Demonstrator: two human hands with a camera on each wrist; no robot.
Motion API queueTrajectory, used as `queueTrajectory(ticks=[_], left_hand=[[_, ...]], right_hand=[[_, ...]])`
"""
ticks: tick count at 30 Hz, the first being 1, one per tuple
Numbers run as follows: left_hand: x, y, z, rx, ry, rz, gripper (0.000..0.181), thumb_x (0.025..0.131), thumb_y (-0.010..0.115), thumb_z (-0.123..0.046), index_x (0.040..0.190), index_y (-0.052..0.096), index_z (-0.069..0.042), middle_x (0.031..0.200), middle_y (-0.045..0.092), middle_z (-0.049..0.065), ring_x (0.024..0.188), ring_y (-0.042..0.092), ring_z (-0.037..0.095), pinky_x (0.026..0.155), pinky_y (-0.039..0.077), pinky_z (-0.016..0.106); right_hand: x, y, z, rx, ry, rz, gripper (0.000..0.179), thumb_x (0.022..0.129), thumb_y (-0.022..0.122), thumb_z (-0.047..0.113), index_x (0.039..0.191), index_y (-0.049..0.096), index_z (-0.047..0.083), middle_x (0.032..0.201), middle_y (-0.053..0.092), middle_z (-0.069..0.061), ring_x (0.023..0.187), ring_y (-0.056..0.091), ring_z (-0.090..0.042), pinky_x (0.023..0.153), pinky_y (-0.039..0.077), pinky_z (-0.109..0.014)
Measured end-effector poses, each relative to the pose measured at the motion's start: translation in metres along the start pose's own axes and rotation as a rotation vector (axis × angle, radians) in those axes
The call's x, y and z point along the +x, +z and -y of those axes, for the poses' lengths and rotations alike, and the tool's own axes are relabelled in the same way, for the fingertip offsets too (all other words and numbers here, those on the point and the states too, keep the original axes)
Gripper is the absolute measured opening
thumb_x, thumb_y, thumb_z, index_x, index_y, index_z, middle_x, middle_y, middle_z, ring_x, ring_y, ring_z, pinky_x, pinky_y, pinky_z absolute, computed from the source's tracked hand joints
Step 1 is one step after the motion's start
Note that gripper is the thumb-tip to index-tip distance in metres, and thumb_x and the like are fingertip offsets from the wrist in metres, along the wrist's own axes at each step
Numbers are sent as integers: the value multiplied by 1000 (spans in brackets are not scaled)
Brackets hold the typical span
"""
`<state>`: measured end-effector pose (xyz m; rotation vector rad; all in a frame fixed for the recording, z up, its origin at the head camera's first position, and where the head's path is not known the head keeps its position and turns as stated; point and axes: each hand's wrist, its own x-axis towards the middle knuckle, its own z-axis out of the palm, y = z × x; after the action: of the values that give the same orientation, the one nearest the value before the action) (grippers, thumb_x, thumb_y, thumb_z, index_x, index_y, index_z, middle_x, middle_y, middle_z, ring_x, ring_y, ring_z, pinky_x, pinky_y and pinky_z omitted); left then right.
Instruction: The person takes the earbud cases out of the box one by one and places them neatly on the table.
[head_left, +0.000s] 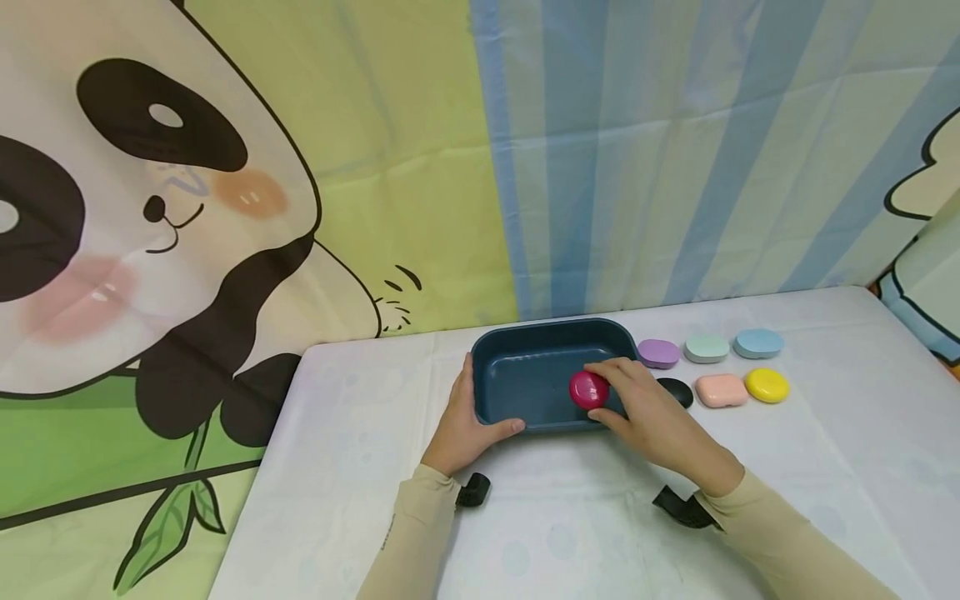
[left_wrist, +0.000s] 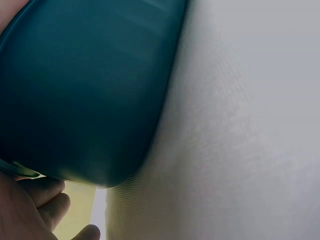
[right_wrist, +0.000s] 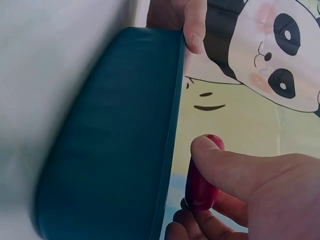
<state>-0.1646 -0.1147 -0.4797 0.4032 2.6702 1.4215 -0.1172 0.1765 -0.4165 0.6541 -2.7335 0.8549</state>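
A dark blue rectangular basin (head_left: pixel 525 375) with rounded corners stands on the white-covered table. My left hand (head_left: pixel 465 425) holds its near left corner, thumb at the front rim and fingers along the left side. The left wrist view shows the basin's outer wall (left_wrist: pixel 90 90) close up, with some fingertips beyond it. My right hand (head_left: pixel 648 412) pinches a glossy magenta rounded disc (head_left: pixel 588 390) between thumb and fingers, over the right part of the basin. In the right wrist view the disc (right_wrist: pixel 202 185) appears edge-on, held apart from the basin's wall (right_wrist: pixel 115 135).
Right of the basin lie several small rounded pieces in two rows: purple (head_left: pixel 658 353), pale green (head_left: pixel 707 348) and light blue (head_left: pixel 758 342) behind; black (head_left: pixel 677 392), pink (head_left: pixel 722 390) and yellow (head_left: pixel 767 385) in front. A printed panda curtain (head_left: pixel 405 167) hangs behind the table.
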Motion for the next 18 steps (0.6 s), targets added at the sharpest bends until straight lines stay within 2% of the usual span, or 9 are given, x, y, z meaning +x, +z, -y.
queueTrajectory(ticks=[6,13,18], left_hand=[[0,0,-1,-1,-2,10,130,74,85,-55,161,-8,-29,168,6,-2,152,12,19,120,22,50],[0,0,1,7,2,4,131,74,85,-55,163,-4,-19,168,6,0,152,13,20,120,23,50],[0,0,1,7,-2,5,132,74,85,-55,163,-4,-19,168,7,1,152,13,20,120,23,50]], right_hand=[[-10,-7,-3,-3,2,-12,60,84,83,13,135,56,0,127,57,-14,116,54,-31,90,55,-47],[-24,-13,-8,-6,41,-9,61,82,84,14,135,56,-1,127,56,-15,115,54,-32,90,56,-49],[-35,-18,-11,-25,47,-15,62,81,85,12,135,57,-1,129,57,-18,117,53,-35,89,55,-52]])
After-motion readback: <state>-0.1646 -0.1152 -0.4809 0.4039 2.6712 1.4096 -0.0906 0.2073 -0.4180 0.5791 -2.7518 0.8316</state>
